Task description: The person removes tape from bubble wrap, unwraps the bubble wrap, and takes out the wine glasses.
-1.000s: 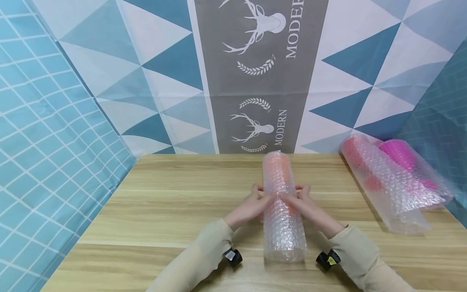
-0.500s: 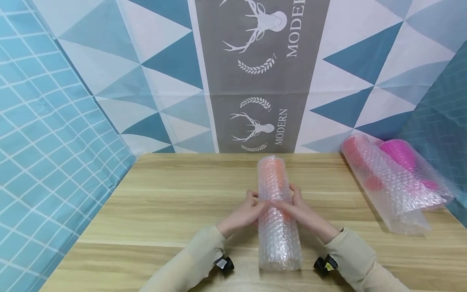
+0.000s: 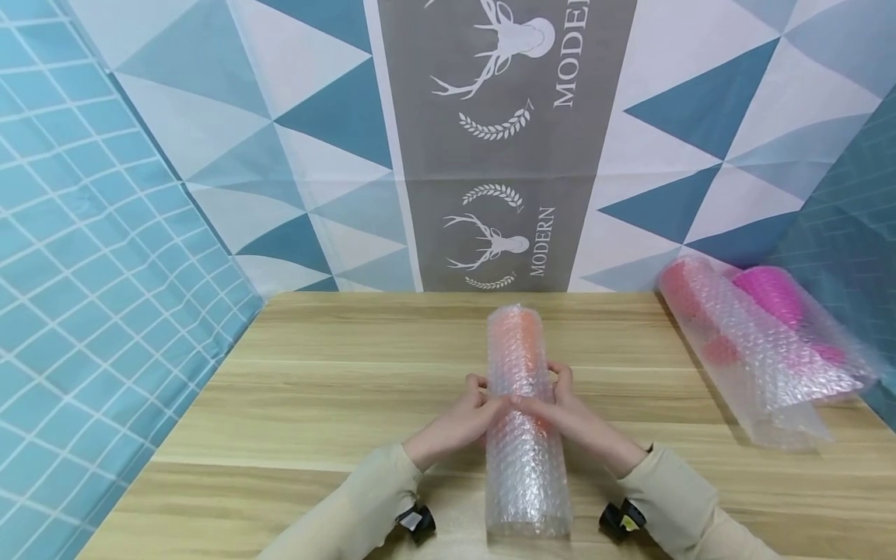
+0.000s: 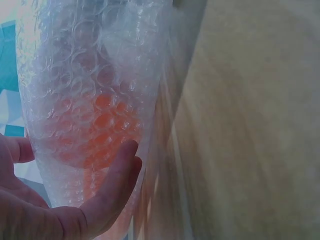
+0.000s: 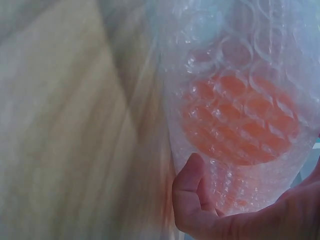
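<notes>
1. Edges first: in my head view the bubble-wrap roll [image 3: 528, 474] runs lengthwise, one end toward the far edge, the other toward the person. I can't tell whether it touches the surface [image 3: 329, 389].
2. For moving room, I see a broad stretch of wood between the left hand [image 3: 458, 420] and the left edge. On the other side, a strip of wood separates the right hand [image 3: 577, 420] from the bubble-wrapped bundle [image 3: 763, 350] near the far right corner.
3. Both hands grip the roll from opposite sides near its middle, thumbs on its upper face with their tips close together, fingers around its flanks. The wrist views show fingers bent against the wrap, beside an orange patch [image 5: 240, 120] seen through the bubbles.
4. The surface is pale, striped wood. Behind it hangs a triangle-patterned backdrop [image 3: 322, 124] with a grey deer panel [image 3: 448, 155]; blue grid-patterned cloth [image 3: 84, 257] covers the left side.
5. My count: two hands, two beige sleeves [image 3: 343, 505], two black wrist devices [image 3: 416, 523], one gripped roll. The bundle shows red and bright pink through plastic; how many pieces, I can't tell.
</notes>
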The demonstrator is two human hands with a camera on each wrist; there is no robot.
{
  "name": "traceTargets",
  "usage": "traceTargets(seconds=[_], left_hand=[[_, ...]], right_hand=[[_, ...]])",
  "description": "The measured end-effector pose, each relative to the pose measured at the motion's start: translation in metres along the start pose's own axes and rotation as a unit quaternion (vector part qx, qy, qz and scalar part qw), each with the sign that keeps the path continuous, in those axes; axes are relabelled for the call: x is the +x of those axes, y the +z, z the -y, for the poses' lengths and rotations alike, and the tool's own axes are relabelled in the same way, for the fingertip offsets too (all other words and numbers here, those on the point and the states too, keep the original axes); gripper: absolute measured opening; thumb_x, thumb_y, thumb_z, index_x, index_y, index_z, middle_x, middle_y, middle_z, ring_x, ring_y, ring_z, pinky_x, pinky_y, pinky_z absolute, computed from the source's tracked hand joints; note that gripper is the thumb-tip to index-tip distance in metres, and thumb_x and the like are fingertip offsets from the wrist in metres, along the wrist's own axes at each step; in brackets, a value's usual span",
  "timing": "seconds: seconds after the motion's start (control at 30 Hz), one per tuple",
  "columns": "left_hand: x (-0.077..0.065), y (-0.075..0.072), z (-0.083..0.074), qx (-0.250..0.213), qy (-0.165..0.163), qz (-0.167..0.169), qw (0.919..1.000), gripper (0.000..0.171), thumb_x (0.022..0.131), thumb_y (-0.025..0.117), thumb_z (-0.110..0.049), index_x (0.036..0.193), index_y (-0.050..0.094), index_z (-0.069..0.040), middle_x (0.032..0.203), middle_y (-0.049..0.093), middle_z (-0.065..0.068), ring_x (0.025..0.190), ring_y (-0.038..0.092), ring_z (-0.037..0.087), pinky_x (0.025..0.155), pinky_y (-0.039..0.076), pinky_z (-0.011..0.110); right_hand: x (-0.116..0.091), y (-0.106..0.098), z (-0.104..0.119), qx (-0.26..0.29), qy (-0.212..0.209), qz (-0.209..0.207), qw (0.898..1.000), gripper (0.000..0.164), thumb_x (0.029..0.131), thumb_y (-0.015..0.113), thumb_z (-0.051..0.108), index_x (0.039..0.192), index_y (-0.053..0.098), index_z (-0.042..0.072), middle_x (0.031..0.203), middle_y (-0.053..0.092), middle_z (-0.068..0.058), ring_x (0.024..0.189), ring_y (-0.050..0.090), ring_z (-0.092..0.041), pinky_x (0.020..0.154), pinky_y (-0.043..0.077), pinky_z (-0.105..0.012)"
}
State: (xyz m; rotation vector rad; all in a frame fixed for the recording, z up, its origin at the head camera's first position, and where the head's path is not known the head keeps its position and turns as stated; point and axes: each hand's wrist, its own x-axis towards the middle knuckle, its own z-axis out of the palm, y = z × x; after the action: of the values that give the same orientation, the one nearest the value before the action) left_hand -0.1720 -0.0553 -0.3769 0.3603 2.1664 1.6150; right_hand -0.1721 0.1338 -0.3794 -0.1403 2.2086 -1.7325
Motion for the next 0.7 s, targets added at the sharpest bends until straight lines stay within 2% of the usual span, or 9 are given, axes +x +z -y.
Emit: traceTargets(seconds=[0.2, 0.5, 0.7], left_hand=[[-0.007, -0.002, 0.004, 0.003, -0.003, 0.01, 0.9999, 0.054, 0.089, 0.047, -0.041, 0.122, 0.026, -0.004, 0.108, 0.053, 0.015, 0.09, 0.06, 0.02, 0.077, 0.052, 0.033], [-0.015, -0.003, 0.006, -0.037, -0.011, 0.022, 0.999, 0.052, 0.09, 0.048, -0.036, 0.123, 0.024, -0.003, 0.108, 0.053, 0.015, 0.088, 0.062, 0.021, 0.073, 0.054, 0.035], [-0.02, -0.008, 0.002, 0.002, -0.021, 0.025, 0.9995, 0.055, 0.089, 0.048, -0.036, 0.126, 0.026, -0.002, 0.102, 0.056, 0.014, 0.079, 0.062, 0.021, 0.066, 0.055, 0.035]], right_hand=[[-0.002, 0.006, -0.001, 0.011, -0.011, 0.005, 1.0, 0.09, 0.079, 0.066, 0.032, 0.137, 0.001, 0.01, 0.124, 0.035, -0.027, 0.097, 0.055, -0.03, 0.08, 0.05, -0.047], [-0.004, 0.015, -0.003, 0.031, -0.017, 0.009, 0.999, 0.09, 0.077, 0.068, 0.028, 0.135, 0.001, 0.013, 0.13, 0.031, -0.028, 0.099, 0.055, -0.031, 0.08, 0.05, -0.047], [-0.004, 0.018, -0.003, 0.023, -0.009, 0.006, 1.0, 0.093, 0.077, 0.069, 0.032, 0.135, 0.0, 0.015, 0.128, 0.034, -0.031, 0.098, 0.057, -0.031, 0.083, 0.049, -0.049]])
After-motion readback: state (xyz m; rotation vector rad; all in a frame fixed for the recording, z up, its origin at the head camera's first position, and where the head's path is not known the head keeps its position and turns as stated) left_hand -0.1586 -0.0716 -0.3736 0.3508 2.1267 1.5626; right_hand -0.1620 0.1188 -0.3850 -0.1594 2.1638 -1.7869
